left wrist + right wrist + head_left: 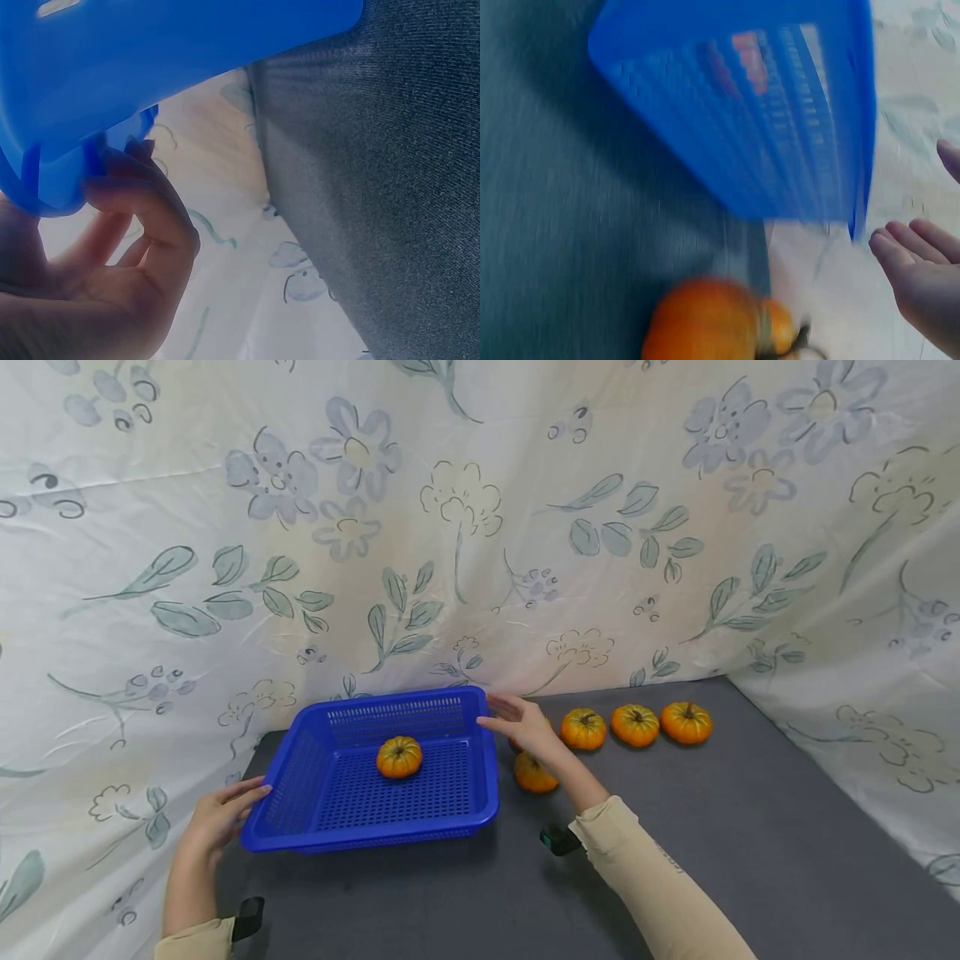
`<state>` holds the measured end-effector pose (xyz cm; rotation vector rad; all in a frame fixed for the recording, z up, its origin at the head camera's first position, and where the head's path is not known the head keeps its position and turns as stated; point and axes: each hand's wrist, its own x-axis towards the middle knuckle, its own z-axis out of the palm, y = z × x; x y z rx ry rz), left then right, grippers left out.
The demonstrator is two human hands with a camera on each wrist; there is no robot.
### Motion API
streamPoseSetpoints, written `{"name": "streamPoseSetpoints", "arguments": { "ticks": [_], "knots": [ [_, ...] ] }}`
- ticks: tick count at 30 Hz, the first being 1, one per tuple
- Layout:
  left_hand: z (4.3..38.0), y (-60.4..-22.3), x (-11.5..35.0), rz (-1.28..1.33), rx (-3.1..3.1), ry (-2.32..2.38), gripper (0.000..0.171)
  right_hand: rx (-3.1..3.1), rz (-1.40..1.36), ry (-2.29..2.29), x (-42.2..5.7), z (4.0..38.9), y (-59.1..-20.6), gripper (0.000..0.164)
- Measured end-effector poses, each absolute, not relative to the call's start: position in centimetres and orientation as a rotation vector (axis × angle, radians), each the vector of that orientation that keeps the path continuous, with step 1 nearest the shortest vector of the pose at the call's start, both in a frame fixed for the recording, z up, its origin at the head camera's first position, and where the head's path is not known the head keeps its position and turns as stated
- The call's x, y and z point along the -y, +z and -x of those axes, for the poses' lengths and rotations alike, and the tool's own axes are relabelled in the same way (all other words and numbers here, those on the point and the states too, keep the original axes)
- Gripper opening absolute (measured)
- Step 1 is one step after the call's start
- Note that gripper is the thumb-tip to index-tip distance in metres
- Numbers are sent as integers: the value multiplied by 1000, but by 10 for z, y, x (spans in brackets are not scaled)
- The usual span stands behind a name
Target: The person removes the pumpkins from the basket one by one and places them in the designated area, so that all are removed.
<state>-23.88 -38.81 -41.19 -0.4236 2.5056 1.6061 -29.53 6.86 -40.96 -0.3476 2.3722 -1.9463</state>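
A blue plastic basket [495,777] with perforated sides and floor stands at the left of the dark table, one small orange pumpkin [399,757] inside it. My left hand [215,818] grips the basket's left rim, and in the left wrist view its fingers [150,202] curl up under that rim. Beside the far right corner is my right hand [525,725], thumb and fingers spread; in the right wrist view the fingertips [885,236] lie just off the rim. Below this hand sits another orange pumpkin [536,774], and one more behind it is mostly hidden.
To the right of the basket, three orange pumpkins [635,726] stand in a row near the table's back edge. A floral cloth [465,527] hangs behind the dark grey table [720,843] and along its sides.
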Motion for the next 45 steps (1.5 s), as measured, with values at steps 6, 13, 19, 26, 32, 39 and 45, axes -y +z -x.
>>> {"name": "streamPoseSetpoints", "arguments": {
  "ticks": [6,13,19,26,32,39,45],
  "knots": [
    [239,-413,388,438,-2514,1589,78,-2348,297,-1961,-33,296,-409,66],
    [238,-413,388,434,-2509,1592,79,-2333,316,-1934,-11,295,-409,68],
    [238,-412,390,452,-2508,1594,78,-2356,313,-1904,4,295,-408,70],
    [238,-413,390,474,-2485,1623,78,-2336,232,-1852,22,292,-407,72],
    [238,-413,389,461,-2485,1626,76,-2292,130,-1824,37,293,-411,73],
    [239,-413,387,465,-2491,1609,80,-2291,87,-1643,55,297,-416,78],
    [240,-411,386,460,-2486,1599,80,-2270,168,-1546,69,301,-418,85]
  ]
}}
